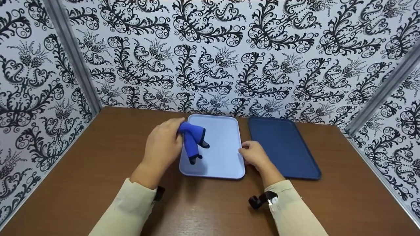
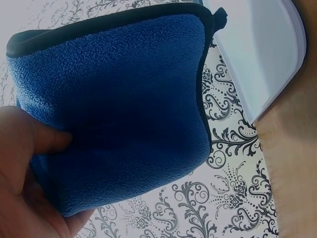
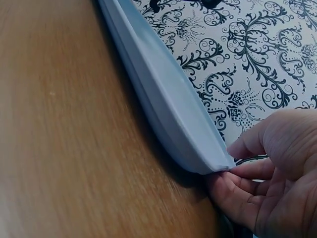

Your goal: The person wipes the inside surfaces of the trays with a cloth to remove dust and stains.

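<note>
A folded blue cloth with dark edging [image 1: 193, 134] hangs from my left hand [image 1: 164, 141], above the left side of a light blue tray [image 1: 220, 164]. In the left wrist view, thumb and fingers grip one end of the cloth [image 2: 129, 109], and a small dark loop sticks out at its corner. My right hand [image 1: 255, 154] is at the tray's right edge. Seen from the right wrist, its thumb and fingers pinch the rim of the light tray [image 3: 173, 99], with some fingertips under the rim.
A dark blue tray [image 1: 282, 147] lies to the right on the brown wooden table [image 1: 210, 206]. Walls with a black-and-white scroll pattern [image 1: 210, 59] stand behind and on both sides, with grey posts [image 1: 75, 55] at the corners.
</note>
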Available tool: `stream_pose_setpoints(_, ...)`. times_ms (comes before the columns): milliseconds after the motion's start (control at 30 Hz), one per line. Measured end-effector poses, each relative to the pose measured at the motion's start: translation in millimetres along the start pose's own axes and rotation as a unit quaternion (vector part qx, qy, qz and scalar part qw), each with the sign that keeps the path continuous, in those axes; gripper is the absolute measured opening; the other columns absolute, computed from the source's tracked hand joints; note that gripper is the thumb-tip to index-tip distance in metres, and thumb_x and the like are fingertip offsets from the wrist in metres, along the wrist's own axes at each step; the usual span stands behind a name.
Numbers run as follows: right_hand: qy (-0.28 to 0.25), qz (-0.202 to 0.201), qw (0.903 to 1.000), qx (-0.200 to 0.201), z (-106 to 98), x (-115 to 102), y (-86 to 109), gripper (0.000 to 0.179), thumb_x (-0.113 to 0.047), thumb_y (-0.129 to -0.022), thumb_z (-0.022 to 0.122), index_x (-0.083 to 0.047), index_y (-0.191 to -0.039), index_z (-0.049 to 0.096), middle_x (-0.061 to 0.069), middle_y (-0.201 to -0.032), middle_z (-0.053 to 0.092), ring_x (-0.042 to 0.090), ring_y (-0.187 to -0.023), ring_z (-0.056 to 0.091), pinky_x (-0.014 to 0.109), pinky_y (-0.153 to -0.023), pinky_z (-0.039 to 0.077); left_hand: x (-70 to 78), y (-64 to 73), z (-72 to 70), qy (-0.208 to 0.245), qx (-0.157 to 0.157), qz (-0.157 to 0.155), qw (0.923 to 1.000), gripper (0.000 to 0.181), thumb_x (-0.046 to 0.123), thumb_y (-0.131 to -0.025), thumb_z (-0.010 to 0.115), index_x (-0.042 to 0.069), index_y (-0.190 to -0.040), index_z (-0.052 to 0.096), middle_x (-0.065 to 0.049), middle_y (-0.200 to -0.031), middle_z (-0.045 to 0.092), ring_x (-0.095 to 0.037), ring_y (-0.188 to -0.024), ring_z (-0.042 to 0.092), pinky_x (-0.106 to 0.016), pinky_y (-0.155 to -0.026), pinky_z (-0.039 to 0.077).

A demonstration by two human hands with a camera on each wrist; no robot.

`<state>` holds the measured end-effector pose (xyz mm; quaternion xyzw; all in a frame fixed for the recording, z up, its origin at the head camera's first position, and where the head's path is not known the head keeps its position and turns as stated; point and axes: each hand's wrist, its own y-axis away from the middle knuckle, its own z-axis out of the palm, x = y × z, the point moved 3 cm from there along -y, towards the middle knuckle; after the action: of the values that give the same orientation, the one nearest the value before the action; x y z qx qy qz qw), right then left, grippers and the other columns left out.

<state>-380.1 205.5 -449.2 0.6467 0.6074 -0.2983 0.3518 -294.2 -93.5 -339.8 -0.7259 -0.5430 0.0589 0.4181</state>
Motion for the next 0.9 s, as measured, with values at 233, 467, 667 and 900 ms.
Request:
stream_pose_setpoints(233,0.022,-0.006,0.9997,0.004,0.9,0.4,0.6,0.025,-0.001,-0.092,0.065,0.007,-0.115,0.068,0.005,-0.083,0.056,0.014,-0.068,0.057,0.024,-0.054,0.053,0.2,0.5,1.5,-0.003,-0.006,-0.002,1.0000,0.036,0.005,-0.092,0.067,0.004,-0.128,0.073,-0.012,-0.125,0.075,-0.034,-0.115,0.072,-0.051,-0.100,0.057)
stream_pose_setpoints(467,0.089,-0.036,0.9948,0.034,-1.0,-0.8,-1.6,0.014,0.000,-0.084,0.063,0.001,-0.096,0.070,0.000,-0.069,0.051,0.014,-0.059,0.051,0.023,-0.053,0.042,1.9,0.5,1.3,-0.003,-0.010,-0.004,0.9999,0.036,0.005,-0.092,0.067,0.005,-0.128,0.073,-0.012,-0.125,0.075,-0.034,-0.115,0.071,-0.050,-0.101,0.057)
stream_pose_setpoints(667,0.124,-0.045,0.9892,0.063,-3.8,0.4,-4.1,0.020,-0.003,-0.083,0.063,0.000,-0.099,0.075,0.002,-0.076,0.058,0.021,-0.076,0.057,0.027,-0.066,0.044,2.5,0.7,1.3,-0.002,-0.013,-0.007,0.9999,0.037,0.005,-0.092,0.067,0.005,-0.128,0.072,-0.012,-0.126,0.075,-0.034,-0.116,0.071,-0.050,-0.102,0.056)
stream_pose_setpoints(900,0.036,-0.026,0.9965,0.070,-6.5,2.1,-3.6,0.039,0.001,-0.086,0.061,0.008,-0.123,0.070,0.012,-0.099,0.067,0.023,-0.092,0.061,0.031,-0.080,0.053,2.0,1.5,0.2,-0.002,-0.008,-0.002,1.0000,0.036,0.002,-0.092,0.066,0.003,-0.127,0.072,-0.013,-0.125,0.075,-0.034,-0.116,0.071,-0.051,-0.101,0.056)
